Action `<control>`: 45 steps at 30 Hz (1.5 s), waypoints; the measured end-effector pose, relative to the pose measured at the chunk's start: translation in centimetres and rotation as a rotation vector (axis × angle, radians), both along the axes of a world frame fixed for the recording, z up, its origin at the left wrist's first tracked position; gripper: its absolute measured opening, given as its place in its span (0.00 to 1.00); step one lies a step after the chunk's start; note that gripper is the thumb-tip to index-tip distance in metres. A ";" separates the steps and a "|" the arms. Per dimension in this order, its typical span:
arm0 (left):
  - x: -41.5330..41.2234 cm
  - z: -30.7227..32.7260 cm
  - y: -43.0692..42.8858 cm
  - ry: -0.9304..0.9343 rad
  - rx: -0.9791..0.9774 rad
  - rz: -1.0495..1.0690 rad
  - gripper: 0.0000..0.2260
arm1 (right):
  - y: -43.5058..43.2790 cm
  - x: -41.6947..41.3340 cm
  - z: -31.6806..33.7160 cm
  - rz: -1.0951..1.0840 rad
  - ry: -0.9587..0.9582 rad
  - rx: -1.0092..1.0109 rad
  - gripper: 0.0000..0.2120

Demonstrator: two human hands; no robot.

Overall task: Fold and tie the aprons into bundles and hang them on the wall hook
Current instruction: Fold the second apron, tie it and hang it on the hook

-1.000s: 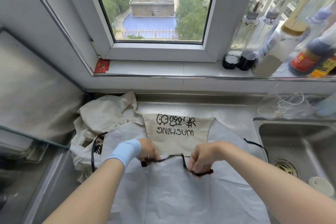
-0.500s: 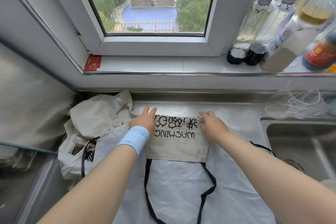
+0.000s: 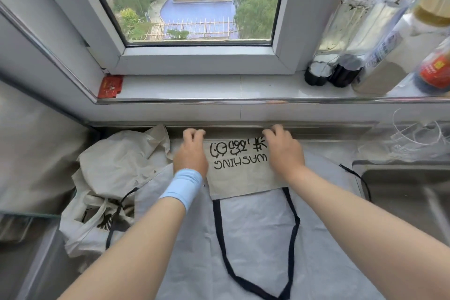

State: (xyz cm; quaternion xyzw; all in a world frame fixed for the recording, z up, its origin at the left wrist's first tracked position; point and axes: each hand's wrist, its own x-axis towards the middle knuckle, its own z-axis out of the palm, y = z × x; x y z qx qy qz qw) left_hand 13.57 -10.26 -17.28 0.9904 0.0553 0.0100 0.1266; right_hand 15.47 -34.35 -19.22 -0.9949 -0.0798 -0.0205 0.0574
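Now the apron (image 3: 239, 178) is gripped at its far corners, left hand (image 3: 191, 153) and right hand (image 3: 285, 152) curled over either side.

Head view, close above counter (image 3: 336, 148), facing window (image 3: 194, 7); edges apparently warped

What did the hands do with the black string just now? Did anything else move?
Both hands let go of the black strap, which now lies loose on the white apron. The left hand and right hand moved away to the printed panel, fingers curling over its far edge. The crumpled apron pile and the bottles stayed put.
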 end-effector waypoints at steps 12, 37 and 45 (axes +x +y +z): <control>-3.2 -4.6 0.9 0.403 0.052 -0.157 0.31 | 1.9 -4.1 -3.2 0.102 0.513 -0.056 0.34; -30.6 -1.7 11.0 0.431 -0.405 0.577 0.28 | 14.5 -31.3 -2.3 0.305 0.558 -0.092 0.40; -31.9 0.0 13.5 0.567 -0.670 0.514 0.11 | 15.9 -32.9 0.0 0.233 0.340 -0.214 0.14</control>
